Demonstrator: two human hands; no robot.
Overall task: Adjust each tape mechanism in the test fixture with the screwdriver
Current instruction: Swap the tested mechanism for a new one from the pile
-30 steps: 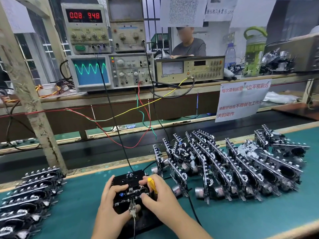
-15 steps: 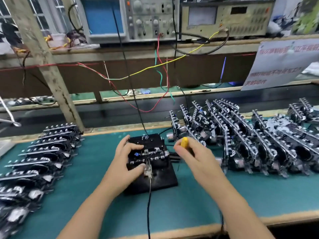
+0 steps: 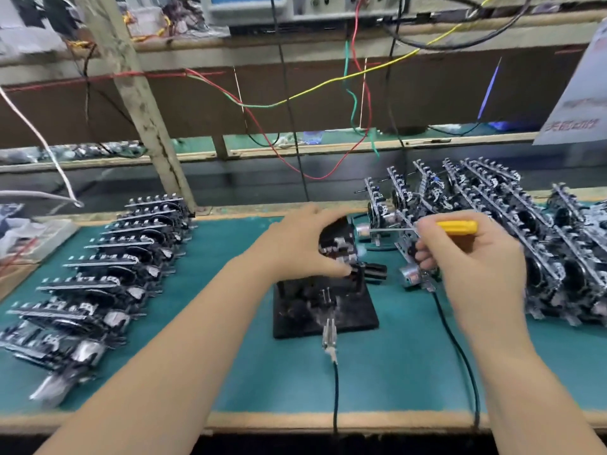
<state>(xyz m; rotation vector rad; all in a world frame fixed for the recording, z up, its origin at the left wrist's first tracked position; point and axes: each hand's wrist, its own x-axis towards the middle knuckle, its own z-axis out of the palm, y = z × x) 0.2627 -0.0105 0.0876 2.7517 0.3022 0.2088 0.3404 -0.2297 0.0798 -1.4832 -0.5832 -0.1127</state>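
The left hand (image 3: 295, 247) has lifted the tape mechanism (image 3: 338, 246) off the test fixture (image 3: 328, 303) at frame centre, gripping it tilted above the base. The right hand (image 3: 473, 257) clutches the screwdriver (image 3: 456, 227) (yellow handle) just right of it.

A white paper sign (image 3: 581, 103) hangs at three o'clock. Its red characters are too blurred to read. No other text is legible.
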